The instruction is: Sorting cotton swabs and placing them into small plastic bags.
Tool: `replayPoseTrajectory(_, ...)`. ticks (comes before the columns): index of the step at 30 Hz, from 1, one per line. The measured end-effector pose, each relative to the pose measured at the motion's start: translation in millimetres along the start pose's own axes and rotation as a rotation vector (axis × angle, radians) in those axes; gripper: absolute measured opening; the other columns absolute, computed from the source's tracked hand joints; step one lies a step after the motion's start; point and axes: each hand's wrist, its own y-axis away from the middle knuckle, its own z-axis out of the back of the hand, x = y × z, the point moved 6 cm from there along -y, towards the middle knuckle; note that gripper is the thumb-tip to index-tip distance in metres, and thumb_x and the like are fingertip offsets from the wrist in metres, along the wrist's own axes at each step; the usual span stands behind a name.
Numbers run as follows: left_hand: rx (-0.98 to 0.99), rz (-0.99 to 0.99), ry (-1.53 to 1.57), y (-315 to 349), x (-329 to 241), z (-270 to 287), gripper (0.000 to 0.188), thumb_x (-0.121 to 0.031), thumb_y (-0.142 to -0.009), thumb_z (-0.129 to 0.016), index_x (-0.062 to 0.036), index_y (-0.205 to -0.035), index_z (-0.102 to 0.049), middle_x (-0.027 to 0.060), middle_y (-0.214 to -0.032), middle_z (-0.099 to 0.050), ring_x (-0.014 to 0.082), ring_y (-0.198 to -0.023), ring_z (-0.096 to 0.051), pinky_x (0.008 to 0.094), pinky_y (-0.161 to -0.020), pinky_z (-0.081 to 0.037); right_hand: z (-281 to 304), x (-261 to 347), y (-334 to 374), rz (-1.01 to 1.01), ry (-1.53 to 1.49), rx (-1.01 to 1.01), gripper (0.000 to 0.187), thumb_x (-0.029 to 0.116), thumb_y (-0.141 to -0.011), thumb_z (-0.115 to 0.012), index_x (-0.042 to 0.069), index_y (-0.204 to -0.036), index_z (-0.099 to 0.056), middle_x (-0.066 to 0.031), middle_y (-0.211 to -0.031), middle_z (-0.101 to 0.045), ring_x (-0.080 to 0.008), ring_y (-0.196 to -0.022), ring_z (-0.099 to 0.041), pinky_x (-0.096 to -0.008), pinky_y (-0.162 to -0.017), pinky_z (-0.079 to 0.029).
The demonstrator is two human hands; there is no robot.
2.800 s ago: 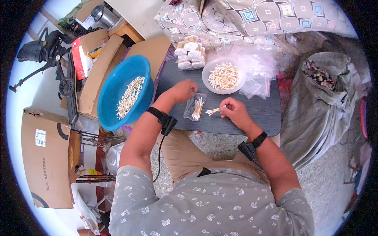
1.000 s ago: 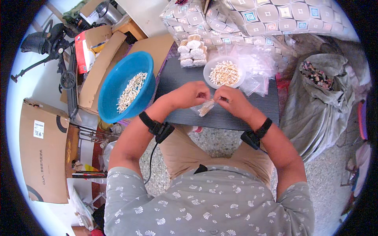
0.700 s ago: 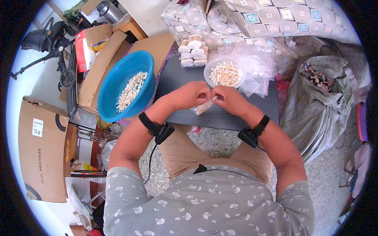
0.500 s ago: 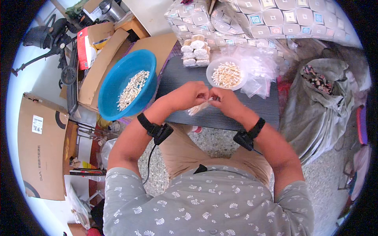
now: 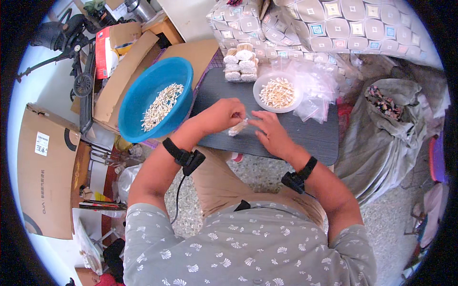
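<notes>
My left hand point(image 5: 226, 116) is closed in a pinch over the dark tabletop, at the upper end of a small clear bag of cotton swabs point(image 5: 236, 128). Just right of the bag, my right hand point(image 5: 273, 132) has its fingers apart, and nothing shows in it. Past my right hand stands a white bowl point(image 5: 257, 98) with loose cotton swabs point(image 5: 277, 93). Stacked at the table's far side are several filled packs of cotton swabs point(image 5: 240, 64). Flat clear plastic bags point(image 5: 315, 90) lie in a pile right of the bowl.
A large blue basin point(image 5: 130, 112) with more loose swabs point(image 5: 163, 106) tilts at the table's left, against an opened cardboard box point(image 5: 200, 50). A patterned cloth-covered seat point(image 5: 343, 28) is behind the table point(image 5: 305, 138). Grey cloth point(image 5: 386, 143) drapes at the right.
My right hand has let go of the bag's top and spread its fingers, shifting slightly right and nearer. My left hand and the bag have moved a little left.
</notes>
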Motion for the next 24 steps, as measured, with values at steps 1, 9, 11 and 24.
replayPoseTrajectory(1, -0.001, 0.000, 0.001, 0.0, 0.1, 0.3, 0.009, -0.005, -0.075, -0.063, -0.0023, -0.082, -0.059, 0.0138, -0.080, -0.057, 0.0335, -0.077, -0.058, 0.0391, -0.068, -0.047, -2.0, -1.7, -0.5, -0.017, -0.035, 0.015, 0.043, 0.007, -0.079, -0.061, 0.007, -0.122, -0.055, -0.0154, -0.134, -0.045, -0.0355, -0.124, -0.040, -0.0449, -0.106, -0.032)
replayPoseTrajectory(9, 0.037, 0.022, -0.063, -1.9, 7.8, 2.3, 0.009, -0.007, -0.076, -0.063, -0.0032, -0.083, -0.059, 0.0133, -0.082, -0.058, 0.0326, -0.079, -0.058, 0.0390, -0.070, -0.047, -11.2, -10.9, -5.2, -0.080, -0.106, 0.003, 0.042, 0.005, -0.080, -0.059, 0.008, -0.122, -0.054, -0.0165, -0.131, -0.047, -0.0368, -0.121, -0.042, -0.0439, -0.104, -0.036)
replayPoseTrajectory(11, 0.024, 0.036, -0.076, -2.4, 18.2, 7.1, 0.009, -0.007, -0.076, -0.063, -0.0031, -0.083, -0.059, 0.0134, -0.082, -0.058, 0.0330, -0.079, -0.058, 0.0394, -0.070, -0.047, -8.0, -12.9, -2.0, -0.091, -0.130, -0.059, 0.040, 0.005, -0.081, -0.058, 0.007, -0.120, -0.054, -0.0167, -0.129, -0.048, -0.0371, -0.120, -0.044, -0.0439, -0.102, -0.037)
replayPoseTrajectory(24, 0.009, 0.165, -0.183, -60.1, 113.9, 29.6, 0.008, -0.010, -0.078, -0.062, -0.0027, -0.079, -0.060, 0.0147, -0.081, -0.060, 0.0325, -0.078, -0.058, 0.0400, -0.070, -0.047, 25.8, -59.0, 48.1, -0.174, -0.001, -0.024, 0.018, 0.005, -0.084, -0.055, 0.006, -0.102, -0.059, -0.0136, -0.106, -0.061, -0.0338, -0.101, -0.056, -0.0415, -0.090, -0.046)
